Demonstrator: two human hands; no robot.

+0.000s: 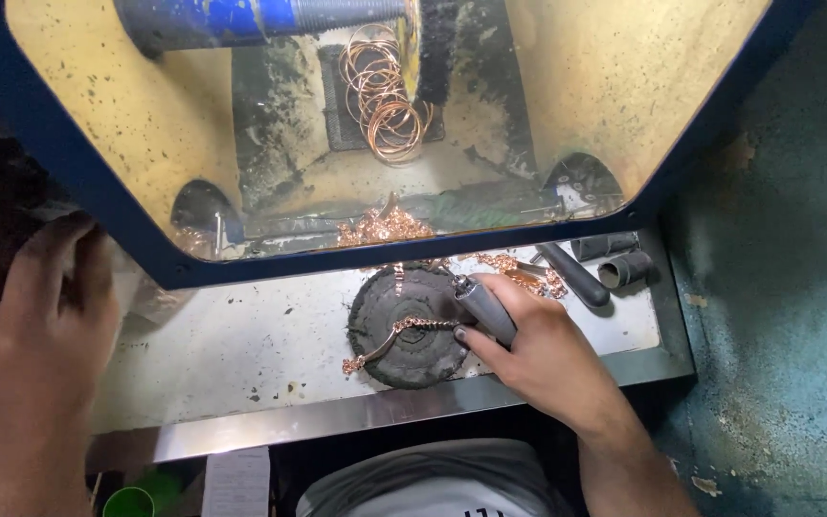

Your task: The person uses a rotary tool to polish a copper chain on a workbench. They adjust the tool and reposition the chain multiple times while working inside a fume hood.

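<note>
Copper chain (404,332) – draped across round black pad (412,325).

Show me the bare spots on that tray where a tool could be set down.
Widest bare patch: tray between the left hand and the dark pad. Small strip right of the right hand, below the rods. Crowded behind the pad: copper scraps.

Bright light inside the hood (edges dim), sharp focus, slight glare.
</note>
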